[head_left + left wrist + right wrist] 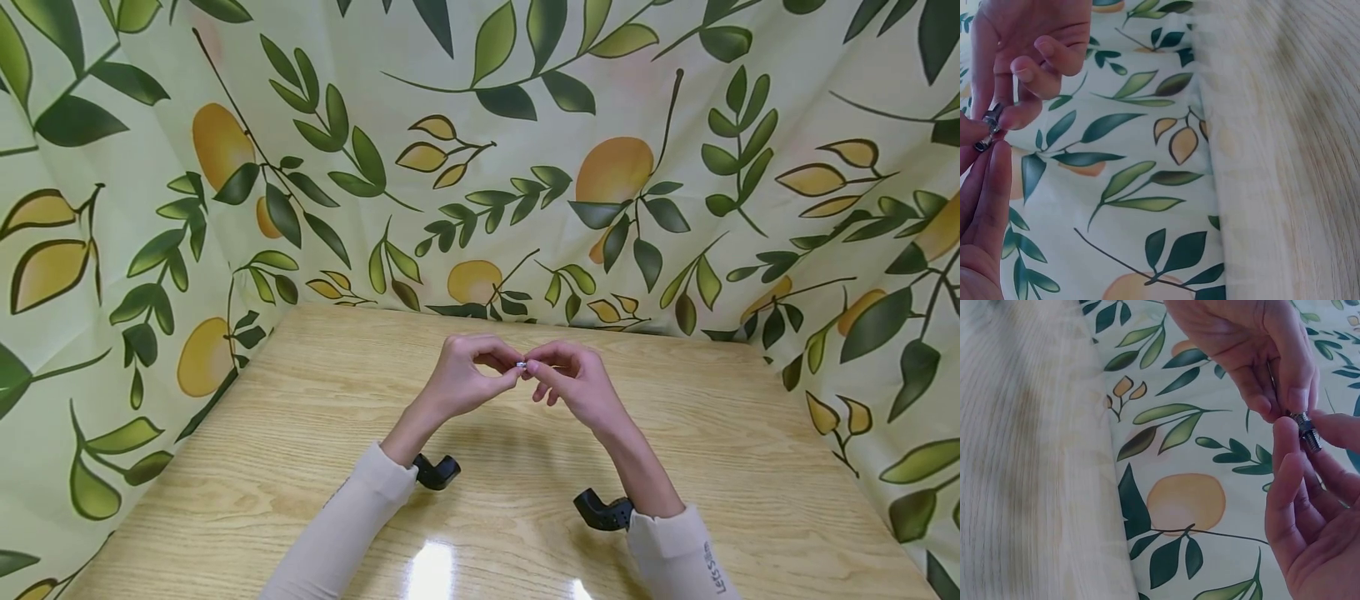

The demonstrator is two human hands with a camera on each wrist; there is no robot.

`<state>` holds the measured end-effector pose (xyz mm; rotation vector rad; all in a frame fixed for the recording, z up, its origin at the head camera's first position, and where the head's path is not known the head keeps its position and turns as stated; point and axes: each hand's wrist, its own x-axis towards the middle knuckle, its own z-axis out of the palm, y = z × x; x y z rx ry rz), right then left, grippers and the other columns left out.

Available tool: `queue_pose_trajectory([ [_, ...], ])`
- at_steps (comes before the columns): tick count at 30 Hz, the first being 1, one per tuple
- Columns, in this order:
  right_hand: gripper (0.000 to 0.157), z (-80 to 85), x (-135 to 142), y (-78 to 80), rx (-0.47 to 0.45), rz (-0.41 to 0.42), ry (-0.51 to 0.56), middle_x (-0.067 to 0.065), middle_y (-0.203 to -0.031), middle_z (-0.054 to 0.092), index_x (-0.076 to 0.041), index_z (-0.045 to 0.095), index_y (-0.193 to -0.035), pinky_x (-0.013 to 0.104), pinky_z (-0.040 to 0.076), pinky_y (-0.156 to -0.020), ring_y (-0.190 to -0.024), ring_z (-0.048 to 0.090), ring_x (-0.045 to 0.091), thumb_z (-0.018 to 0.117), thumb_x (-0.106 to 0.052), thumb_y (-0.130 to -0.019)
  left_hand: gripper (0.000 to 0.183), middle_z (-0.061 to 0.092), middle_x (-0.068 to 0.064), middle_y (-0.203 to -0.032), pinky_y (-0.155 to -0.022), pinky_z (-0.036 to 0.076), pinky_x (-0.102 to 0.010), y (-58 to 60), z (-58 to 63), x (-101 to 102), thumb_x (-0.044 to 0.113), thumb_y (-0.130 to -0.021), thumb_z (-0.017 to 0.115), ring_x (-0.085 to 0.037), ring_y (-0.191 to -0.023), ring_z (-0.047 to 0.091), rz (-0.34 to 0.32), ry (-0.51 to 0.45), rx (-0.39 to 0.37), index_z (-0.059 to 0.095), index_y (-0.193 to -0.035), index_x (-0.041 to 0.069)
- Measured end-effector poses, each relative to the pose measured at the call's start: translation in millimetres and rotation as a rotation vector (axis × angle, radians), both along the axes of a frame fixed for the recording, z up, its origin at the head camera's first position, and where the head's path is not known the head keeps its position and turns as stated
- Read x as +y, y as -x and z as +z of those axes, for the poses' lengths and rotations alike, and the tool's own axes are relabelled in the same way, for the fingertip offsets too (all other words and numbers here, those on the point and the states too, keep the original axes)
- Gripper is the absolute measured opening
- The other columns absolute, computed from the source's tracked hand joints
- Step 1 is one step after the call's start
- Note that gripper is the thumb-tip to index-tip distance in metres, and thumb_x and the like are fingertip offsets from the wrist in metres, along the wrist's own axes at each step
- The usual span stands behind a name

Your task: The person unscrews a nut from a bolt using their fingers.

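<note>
A small silvery metal threaded connector (522, 365) is held between both hands above the table; it shows larger in the right wrist view, with threads along its length (1307, 432). My left hand (468, 379) pinches one end between thumb and fingertips. From the other side my right hand (576, 379) pinches the opposite end with thumb and index finger, its other fingers loosely bent below. In the left wrist view, the metal piece (991, 119) is partly covered by fingertips. Whether it is one part or two joined parts I cannot tell.
The wooden table (300, 467) lies under both hands. A leaf-and-fruit patterned cloth (517, 233) rises behind it and along both sides. Black curved mounts stick out at the left wrist (438, 472) and right wrist (602, 510). Light glares off the table's near edge.
</note>
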<state>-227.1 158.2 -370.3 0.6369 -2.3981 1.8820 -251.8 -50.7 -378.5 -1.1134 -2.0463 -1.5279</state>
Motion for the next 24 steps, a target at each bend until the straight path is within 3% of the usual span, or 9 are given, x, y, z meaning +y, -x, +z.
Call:
queue_pose_trajectory([
  [8,0.027,-0.6,0.5,-0.6,0.012,-0.04,-0.015,0.016,-0.106,0.072,0.0,0.07,-0.119,0.027,0.057,-0.056,-0.066,0.07,0.021,0.075,-0.008,-0.094,0.009,0.079,-0.009,-0.085,-0.068,0.065,-0.029,0.0,-0.2,0.4,-0.003,-0.083,0.078,-0.008,-0.073,0.074,0.003,0.008,-0.001,0.078,-0.089,0.003],
  [15,0.023,-0.5,0.7,0.3,-0.005,-0.039,-0.016,0.021,-0.103,0.073,0.003,0.071,-0.116,0.027,0.057,-0.056,-0.065,0.07,0.014,0.068,-0.012,-0.1,0.009,0.078,-0.008,-0.085,-0.068,0.065,-0.027,-0.3,-0.2,-0.4,-0.003,-0.083,0.077,-0.008,-0.072,0.074,0.006,0.0,0.006,0.078,-0.088,0.004],
  [24,0.028,0.7,-0.7,-1.9,-0.011,-0.063,0.016,0.006,-0.103,0.071,0.003,0.069,-0.118,0.026,0.057,-0.057,-0.065,0.07,0.017,0.076,-0.005,-0.092,0.009,0.078,-0.009,-0.085,-0.069,0.065,-0.027,0.2,-0.6,-0.2,-0.004,-0.083,0.077,-0.008,-0.073,0.074,-0.005,-0.013,-0.012,0.078,-0.089,0.003],
])
